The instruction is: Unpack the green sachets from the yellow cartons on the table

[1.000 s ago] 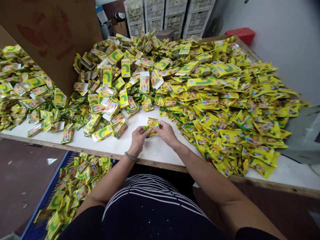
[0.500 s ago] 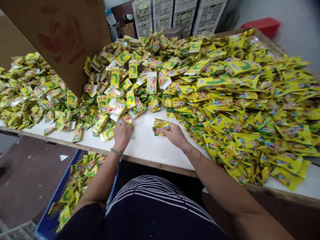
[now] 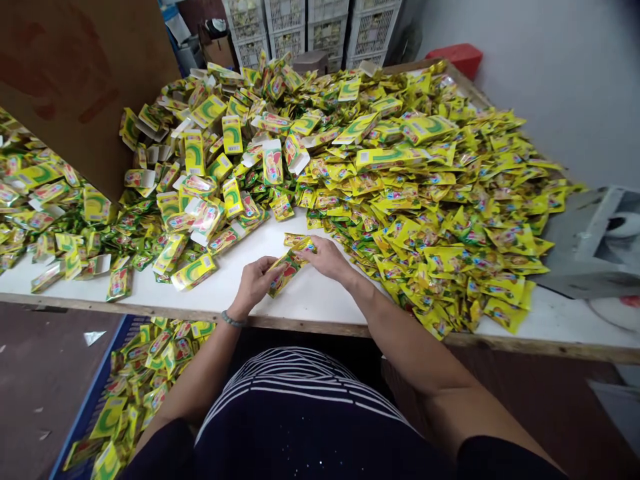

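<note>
Over the white tabletop, my left hand is closed round a small green-and-yellow cardboard box with red print. The box is tilted, its upper end toward my right hand. Pinched in that right hand are small yellow sachets, touching or partly in the upper end of the box; how far in is hidden by the fingers. Behind my left hand lie loose boxes, some with flaps open. A large heap of yellow sachets spreads beside my right hand.
A brown cardboard panel stands on the table at the left. Below the table edge, a blue crate holds many boxes. White crates are stacked at the back. A grey metal device stands at the right.
My left hand has picked up a box and brought it rightward to the sachets in my right hand. The two hands now meet. The view has swung to the right.
</note>
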### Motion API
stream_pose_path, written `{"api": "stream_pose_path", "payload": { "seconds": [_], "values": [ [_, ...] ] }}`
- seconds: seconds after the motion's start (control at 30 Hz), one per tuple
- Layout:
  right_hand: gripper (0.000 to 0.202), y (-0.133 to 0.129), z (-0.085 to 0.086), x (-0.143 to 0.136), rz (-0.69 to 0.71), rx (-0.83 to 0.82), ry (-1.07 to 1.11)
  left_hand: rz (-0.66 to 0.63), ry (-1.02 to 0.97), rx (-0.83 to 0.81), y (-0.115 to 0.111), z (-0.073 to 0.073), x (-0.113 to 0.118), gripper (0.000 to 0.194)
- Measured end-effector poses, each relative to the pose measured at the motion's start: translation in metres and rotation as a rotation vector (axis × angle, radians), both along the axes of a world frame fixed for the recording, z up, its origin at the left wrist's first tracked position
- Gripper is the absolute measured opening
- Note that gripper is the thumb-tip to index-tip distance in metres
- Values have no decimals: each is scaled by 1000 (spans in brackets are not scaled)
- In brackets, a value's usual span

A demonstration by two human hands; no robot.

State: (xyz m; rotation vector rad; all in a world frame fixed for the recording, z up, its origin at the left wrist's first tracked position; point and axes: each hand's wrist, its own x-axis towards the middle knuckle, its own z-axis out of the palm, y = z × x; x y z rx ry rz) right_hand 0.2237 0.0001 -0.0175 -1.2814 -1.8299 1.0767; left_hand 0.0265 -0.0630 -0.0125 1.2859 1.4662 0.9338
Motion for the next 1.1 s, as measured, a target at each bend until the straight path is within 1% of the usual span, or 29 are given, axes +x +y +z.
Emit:
{"api": "stream_pose_path", "payload": {
  "seconds": [0.07,0.13,0.23,0.3,0.4,0.47,0.53,0.63,0.73,0.8,0.87,0.93,1.0,1.03,1.1],
  "values": [
    [17,-2,1,1,78,30,-8,1,-35,-35,-1,-2,1,44],
    [15,-3,1,1,125,30,-4,-14,-95,-95,-2,-3,3,46],
    [25,-5,0,0,86,-13,57,-44,-217,-174,-1,-2,8,51],
    [28,-5,-1,-1,40,-17,114,-21,-300,-192,-1,0,10,52],
    [22,-4,-5,-2,4,80,76,27,-383,-171,-2,3,12,50],
    [19,-4,-7,-3,-5,175,22,42,-400,-162,-3,3,11,48],
    [16,-4,-8,-3,1,231,6,46,-404,-176,-4,3,10,47],
    [16,-5,-8,-2,43,272,1,20,-408,-197,-5,5,9,47],
    [19,-7,-7,-2,134,314,-12,-6,-413,-209,-6,8,9,47],
    [25,-10,-7,-4,213,302,-13,-3,-426,-219,-7,10,10,47],
    [32,-14,-6,-7,274,243,6,10,-436,-213,-8,11,11,47],
    [42,-17,-6,-9,305,166,38,12,-439,-188,-8,11,13,48],
    [49,-18,-4,-11,293,111,73,15,-444,-154,-8,12,15,54],
    [51,-18,-3,-11,265,105,95,30,-445,-127,-8,12,16,58],
    [50,-18,-1,-10,165,123,164,92,-437,-42,-8,13,17,68]
  ]
}}
